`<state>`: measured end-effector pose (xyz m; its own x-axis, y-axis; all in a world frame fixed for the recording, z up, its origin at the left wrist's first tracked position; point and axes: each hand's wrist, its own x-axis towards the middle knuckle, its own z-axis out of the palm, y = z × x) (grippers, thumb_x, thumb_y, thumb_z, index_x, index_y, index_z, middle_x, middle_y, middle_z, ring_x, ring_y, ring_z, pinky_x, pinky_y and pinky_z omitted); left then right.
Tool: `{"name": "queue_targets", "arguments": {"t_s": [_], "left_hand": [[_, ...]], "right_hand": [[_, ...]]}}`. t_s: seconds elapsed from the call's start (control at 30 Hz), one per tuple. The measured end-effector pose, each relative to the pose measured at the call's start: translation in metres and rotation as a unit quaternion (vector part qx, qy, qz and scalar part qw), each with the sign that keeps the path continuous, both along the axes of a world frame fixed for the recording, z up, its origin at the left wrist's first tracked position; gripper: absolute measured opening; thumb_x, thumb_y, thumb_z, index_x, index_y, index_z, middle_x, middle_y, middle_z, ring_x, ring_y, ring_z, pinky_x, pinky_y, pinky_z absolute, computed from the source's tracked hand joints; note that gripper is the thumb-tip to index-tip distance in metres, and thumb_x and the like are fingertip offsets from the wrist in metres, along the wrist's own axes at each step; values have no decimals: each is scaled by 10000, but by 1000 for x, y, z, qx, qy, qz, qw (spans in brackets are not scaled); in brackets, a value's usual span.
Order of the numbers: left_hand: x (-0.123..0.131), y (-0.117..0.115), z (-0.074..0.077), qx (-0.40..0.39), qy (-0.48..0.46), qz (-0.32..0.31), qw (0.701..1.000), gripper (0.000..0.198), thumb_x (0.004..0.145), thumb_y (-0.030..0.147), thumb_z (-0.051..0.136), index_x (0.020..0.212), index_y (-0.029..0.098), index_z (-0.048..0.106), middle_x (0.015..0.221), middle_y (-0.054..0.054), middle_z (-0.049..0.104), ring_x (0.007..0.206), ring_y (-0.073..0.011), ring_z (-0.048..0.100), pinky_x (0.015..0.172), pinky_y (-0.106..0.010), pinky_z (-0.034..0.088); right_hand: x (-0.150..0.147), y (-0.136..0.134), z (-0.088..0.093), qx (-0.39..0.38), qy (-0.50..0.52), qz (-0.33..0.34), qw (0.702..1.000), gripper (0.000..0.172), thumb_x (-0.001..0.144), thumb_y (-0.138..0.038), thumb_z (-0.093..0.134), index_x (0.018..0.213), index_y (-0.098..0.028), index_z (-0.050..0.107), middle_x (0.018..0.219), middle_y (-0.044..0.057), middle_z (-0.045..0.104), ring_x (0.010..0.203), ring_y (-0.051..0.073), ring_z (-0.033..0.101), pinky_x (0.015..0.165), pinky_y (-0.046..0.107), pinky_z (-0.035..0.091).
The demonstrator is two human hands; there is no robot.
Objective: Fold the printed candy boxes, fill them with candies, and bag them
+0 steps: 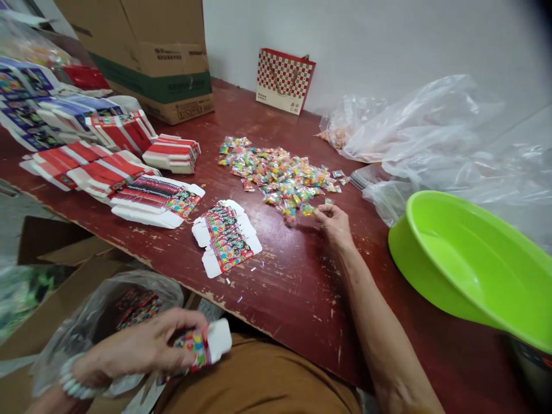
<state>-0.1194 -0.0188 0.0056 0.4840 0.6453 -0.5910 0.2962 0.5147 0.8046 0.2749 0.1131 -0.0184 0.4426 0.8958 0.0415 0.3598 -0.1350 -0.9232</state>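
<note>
My left hand [155, 342] is closed round a small printed cardboard box [199, 349] above my lap, with the box's white end flap standing out. On the table, my right hand [334, 224] reaches the near right edge of a heap of small wrapped candies [284, 175]. Its thumb and forefinger are pinched together at a candy packet [308, 211]; the fingers partly hide the grip. A few flat unfolded boxes [228, 238], printed red and black, lie between the heap and the table's front edge.
Bundled flat cartons [107, 172] fill the table's left side before a large cardboard box [168, 75]. A checkered paper bag [284, 80] stands by the wall. Clear plastic bags [431, 132] and a green basin [431, 276] are at right. A plastic-lined carton [95, 305] stands below left.
</note>
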Motion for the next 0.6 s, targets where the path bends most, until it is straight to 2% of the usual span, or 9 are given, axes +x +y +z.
{"name": "queue_targets", "arguments": {"t_s": [0.07,0.13,0.23,0.3,0.47,0.53,0.6], "left_hand": [[15,5,6,-16,-34,-19,999,286,756,384,793,977,212,734,897,-46,718,693,-173,633,628,-251,523],[34,10,9,1,-78,13,997,335,846,398,710,1116,206,662,980,-71,704,735,-170,634,685,-269,529],[62,15,10,43,-133,50,989,398,868,351,677,1224,201,581,915,-59,680,711,-163,608,661,-269,517],[76,17,11,56,-147,42,987,435,853,322,669,1256,206,552,882,-39,666,676,-154,578,624,-263,504],[91,14,16,85,-116,20,989,413,826,257,630,1223,213,525,816,13,624,621,-127,532,574,-237,456],[93,13,14,93,-118,17,989,408,825,239,622,1215,208,510,801,22,612,610,-121,529,571,-235,450],[94,12,12,94,-140,32,985,447,836,245,615,1258,205,476,807,21,612,613,-120,533,573,-238,457]], "right_hand": [[-9,-21,15,16,36,34,999,444,689,-539,720,912,-162,651,769,14,655,626,134,546,584,267,441],[-27,-45,30,30,88,114,989,393,708,-485,764,932,-176,673,752,3,656,619,126,545,569,254,430],[-61,-79,46,42,125,253,958,252,771,-364,764,950,-200,696,757,-2,671,658,133,581,620,268,464],[-81,-96,51,42,99,306,946,160,823,-305,722,945,-206,698,798,9,695,686,142,605,649,283,487],[-101,-108,55,64,-25,408,910,109,909,-242,638,983,-217,714,891,36,741,765,163,655,717,305,519],[-100,-106,57,49,-12,447,893,132,925,-239,618,1010,-217,717,944,42,759,815,167,683,761,312,536],[-98,-103,58,36,28,453,890,145,926,-240,615,1021,-209,720,960,40,767,836,162,698,782,308,547]]}}
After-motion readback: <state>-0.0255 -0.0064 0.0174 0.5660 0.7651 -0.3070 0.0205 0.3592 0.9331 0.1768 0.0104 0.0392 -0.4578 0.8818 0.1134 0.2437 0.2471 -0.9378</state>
